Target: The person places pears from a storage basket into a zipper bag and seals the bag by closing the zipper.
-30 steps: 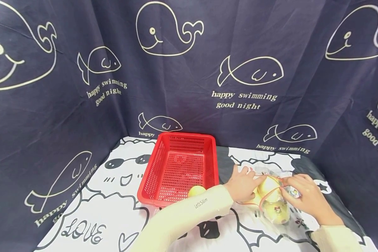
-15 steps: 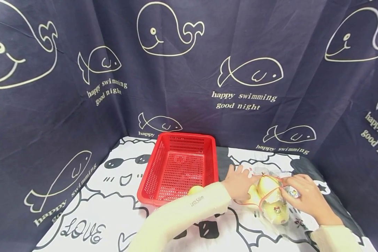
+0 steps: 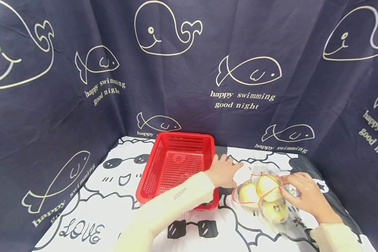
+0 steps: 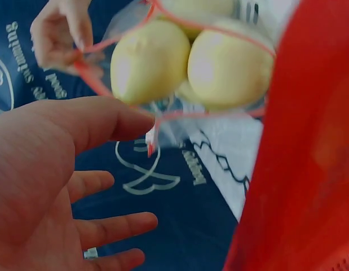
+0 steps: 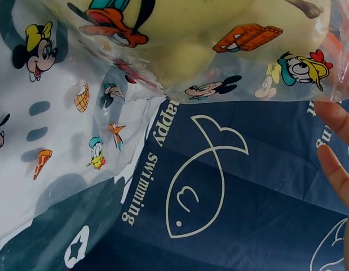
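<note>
A clear plastic bag (image 3: pixel 288 224) with cartoon prints and a red drawstring edge (image 4: pixel 219 28) lies on the right of the cloth. Three yellow-green pears (image 3: pixel 267 187) show in it. My right hand (image 3: pixel 305 194) pinches the red edge on the bag's right side. In the right wrist view only fingertips (image 5: pixel 335 169) show, beside the printed bag (image 5: pixel 213 84). My left hand (image 3: pixel 222 171), fingers spread and holding nothing, is at the right rim of the red plastic basket (image 3: pixel 159 157). In the left wrist view this hand (image 4: pixel 67 164) appears between the bag's mouth and the basket's wall (image 4: pixel 309 141).
The white cloth with black cartoon drawings (image 3: pixel 119 210) covers the table. A dark blue curtain (image 3: pixel 189 87) with whales and fish hangs behind and at both sides. My left forearm crosses the basket's near right part and hides some of its inside.
My left hand has drawn back from the bag's mouth, leftward to the basket rim, uncovering the left pear. My right hand stays on the bag. The pear seen in the basket is now hidden.
</note>
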Demonstrator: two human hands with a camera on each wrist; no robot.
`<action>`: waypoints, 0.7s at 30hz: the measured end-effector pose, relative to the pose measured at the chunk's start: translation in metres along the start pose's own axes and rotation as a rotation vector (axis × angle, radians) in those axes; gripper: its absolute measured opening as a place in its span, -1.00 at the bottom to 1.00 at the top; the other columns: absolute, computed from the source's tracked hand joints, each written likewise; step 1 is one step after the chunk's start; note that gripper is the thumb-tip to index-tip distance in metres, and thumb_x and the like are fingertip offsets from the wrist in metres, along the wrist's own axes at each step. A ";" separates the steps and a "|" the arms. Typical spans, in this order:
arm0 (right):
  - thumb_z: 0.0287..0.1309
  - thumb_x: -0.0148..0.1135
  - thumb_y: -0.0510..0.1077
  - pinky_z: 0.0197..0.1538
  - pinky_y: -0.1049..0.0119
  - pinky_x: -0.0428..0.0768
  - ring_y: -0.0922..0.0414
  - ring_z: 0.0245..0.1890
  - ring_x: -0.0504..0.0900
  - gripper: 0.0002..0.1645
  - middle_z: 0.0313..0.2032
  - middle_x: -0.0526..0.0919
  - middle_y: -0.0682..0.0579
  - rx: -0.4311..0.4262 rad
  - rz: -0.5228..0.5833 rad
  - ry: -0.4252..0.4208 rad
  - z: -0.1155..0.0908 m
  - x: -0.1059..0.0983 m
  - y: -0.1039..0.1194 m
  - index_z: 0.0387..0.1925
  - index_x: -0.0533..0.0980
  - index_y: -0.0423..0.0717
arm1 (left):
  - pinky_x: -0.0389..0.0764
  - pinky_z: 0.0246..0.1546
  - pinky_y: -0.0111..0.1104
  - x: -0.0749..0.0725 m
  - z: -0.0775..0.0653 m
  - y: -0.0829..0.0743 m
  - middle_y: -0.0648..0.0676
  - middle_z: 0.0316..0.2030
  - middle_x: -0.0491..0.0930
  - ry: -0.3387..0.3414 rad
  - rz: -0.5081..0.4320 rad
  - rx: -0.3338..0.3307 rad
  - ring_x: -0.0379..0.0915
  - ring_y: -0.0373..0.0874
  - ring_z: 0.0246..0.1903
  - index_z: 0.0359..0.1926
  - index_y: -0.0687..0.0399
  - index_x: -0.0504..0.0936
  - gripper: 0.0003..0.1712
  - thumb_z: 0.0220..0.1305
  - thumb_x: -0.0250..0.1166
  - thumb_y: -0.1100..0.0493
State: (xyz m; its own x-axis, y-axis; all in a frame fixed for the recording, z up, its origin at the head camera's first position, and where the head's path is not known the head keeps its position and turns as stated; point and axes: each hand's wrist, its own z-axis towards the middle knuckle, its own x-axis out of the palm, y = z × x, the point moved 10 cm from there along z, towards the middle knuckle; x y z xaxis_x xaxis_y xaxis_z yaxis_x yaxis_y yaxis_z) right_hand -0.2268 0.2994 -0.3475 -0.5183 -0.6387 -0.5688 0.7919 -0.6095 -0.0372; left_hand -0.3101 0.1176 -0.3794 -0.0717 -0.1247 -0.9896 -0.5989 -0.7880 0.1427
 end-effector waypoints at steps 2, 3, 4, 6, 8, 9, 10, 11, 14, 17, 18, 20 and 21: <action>0.35 0.07 0.18 0.19 0.46 0.22 0.07 -0.44 0.54 -0.47 -0.52 0.63 0.08 -0.003 0.001 0.002 0.001 0.000 0.000 -0.49 0.62 -0.14 | 0.26 0.11 -0.14 0.000 -0.003 0.013 -0.09 0.24 0.44 0.005 -0.011 -0.020 0.22 -0.10 0.22 0.47 -0.39 0.26 -0.13 0.16 0.33 -0.30; 0.34 0.07 0.18 0.18 0.46 0.22 0.08 -0.44 0.54 -0.47 -0.52 0.63 0.08 -0.006 0.004 0.002 0.001 0.000 0.000 -0.48 0.62 -0.14 | 0.26 0.10 -0.14 0.001 -0.004 0.020 -0.07 0.24 0.45 0.009 -0.023 -0.031 0.22 -0.10 0.21 0.47 -0.37 0.27 -0.13 0.16 0.33 -0.28; 0.34 0.08 0.18 0.18 0.45 0.23 0.09 -0.44 0.54 -0.47 -0.53 0.63 0.08 -0.008 0.007 0.001 0.001 -0.001 0.000 -0.49 0.62 -0.14 | 0.27 0.09 -0.13 0.001 -0.006 0.026 -0.06 0.24 0.45 0.011 -0.037 -0.043 0.22 -0.09 0.21 0.47 -0.35 0.28 -0.13 0.16 0.34 -0.27; 0.34 0.08 0.18 0.17 0.45 0.24 0.11 -0.44 0.54 -0.47 -0.53 0.63 0.08 -0.013 0.014 -0.004 0.001 -0.002 0.000 -0.48 0.62 -0.15 | 0.28 0.08 -0.11 0.002 -0.008 0.038 -0.03 0.24 0.44 0.018 -0.070 -0.065 0.22 -0.06 0.20 0.46 -0.31 0.29 -0.14 0.16 0.36 -0.24; 0.33 0.09 0.18 0.17 0.44 0.25 0.11 -0.44 0.53 -0.47 -0.53 0.62 0.08 -0.015 0.020 -0.002 0.002 -0.002 0.000 -0.48 0.62 -0.16 | 0.28 0.10 -0.08 0.003 -0.011 0.048 0.00 0.24 0.45 0.025 -0.092 -0.081 0.22 -0.04 0.20 0.46 -0.29 0.29 -0.14 0.17 0.36 -0.22; 0.33 0.09 0.18 0.18 0.44 0.25 0.10 -0.44 0.53 -0.47 -0.53 0.62 0.07 -0.016 0.023 -0.004 0.002 -0.002 0.000 -0.49 0.61 -0.16 | 0.28 0.10 -0.07 0.003 -0.012 0.053 0.01 0.23 0.45 0.029 -0.103 -0.088 0.22 -0.04 0.19 0.46 -0.29 0.30 -0.14 0.16 0.37 -0.21; 0.33 0.09 0.19 0.19 0.44 0.24 0.09 -0.43 0.52 -0.47 -0.53 0.62 0.07 -0.014 0.022 -0.002 0.002 -0.002 0.000 -0.49 0.61 -0.16 | 0.27 0.10 -0.06 0.003 -0.013 0.057 0.02 0.22 0.46 0.032 -0.109 -0.091 0.23 -0.03 0.19 0.46 -0.28 0.31 -0.14 0.15 0.38 -0.20; 0.33 0.09 0.19 0.19 0.44 0.24 0.07 -0.43 0.51 -0.47 -0.52 0.62 0.06 -0.013 0.021 -0.004 0.003 -0.002 0.000 -0.49 0.61 -0.16 | 0.26 0.10 -0.06 0.004 -0.015 0.061 0.02 0.21 0.46 0.033 -0.114 -0.094 0.23 -0.03 0.18 0.45 -0.27 0.32 -0.15 0.15 0.39 -0.20; 0.33 0.09 0.20 0.20 0.44 0.23 0.05 -0.42 0.51 -0.46 -0.52 0.62 0.05 -0.010 0.016 0.004 0.004 -0.001 -0.001 -0.49 0.60 -0.15 | 0.24 0.12 -0.03 0.007 -0.020 0.073 0.02 0.19 0.47 0.049 -0.118 -0.102 0.23 -0.02 0.18 0.42 -0.25 0.35 -0.17 0.13 0.40 -0.17; 0.33 0.09 0.20 0.18 0.44 0.24 0.06 -0.43 0.52 -0.46 -0.51 0.62 0.05 -0.010 0.013 0.004 0.004 -0.001 0.000 -0.50 0.60 -0.15 | 0.23 0.14 -0.01 0.014 -0.024 0.087 0.04 0.20 0.47 0.078 -0.141 -0.124 0.22 0.00 0.19 0.39 -0.21 0.40 -0.20 0.11 0.42 -0.14; 0.33 0.09 0.20 0.17 0.43 0.25 0.07 -0.43 0.52 -0.46 -0.51 0.62 0.05 -0.010 0.011 0.006 0.004 -0.001 0.000 -0.49 0.60 -0.15 | 0.23 0.15 -0.01 0.016 -0.026 0.092 0.05 0.22 0.46 0.092 -0.149 -0.135 0.21 0.01 0.20 0.38 -0.20 0.40 -0.20 0.11 0.42 -0.12; 0.33 0.08 0.21 0.17 0.43 0.25 0.07 -0.43 0.52 -0.45 -0.51 0.63 0.05 -0.006 0.008 0.006 0.005 -0.002 0.000 -0.48 0.61 -0.16 | 0.24 0.15 0.00 0.022 -0.027 0.099 0.06 0.24 0.46 0.108 -0.163 -0.149 0.21 0.02 0.21 0.36 -0.18 0.43 -0.23 0.12 0.43 -0.11; 0.33 0.08 0.21 0.17 0.42 0.26 0.07 -0.42 0.52 -0.45 -0.51 0.63 0.05 -0.002 0.006 0.006 0.005 -0.002 0.000 -0.47 0.62 -0.16 | 0.24 0.15 -0.01 0.024 -0.027 0.101 0.06 0.25 0.46 0.112 -0.170 -0.150 0.21 0.02 0.21 0.36 -0.17 0.43 -0.24 0.12 0.42 -0.11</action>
State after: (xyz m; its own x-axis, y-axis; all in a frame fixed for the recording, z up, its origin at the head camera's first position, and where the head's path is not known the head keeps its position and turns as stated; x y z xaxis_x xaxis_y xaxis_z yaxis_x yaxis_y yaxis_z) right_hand -0.2277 0.2985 -0.3424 -0.5114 -0.6394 -0.5741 0.7958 -0.6046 -0.0356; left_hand -0.3506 0.0188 -0.3882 0.1134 -0.0419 -0.9927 -0.4687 -0.8832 -0.0162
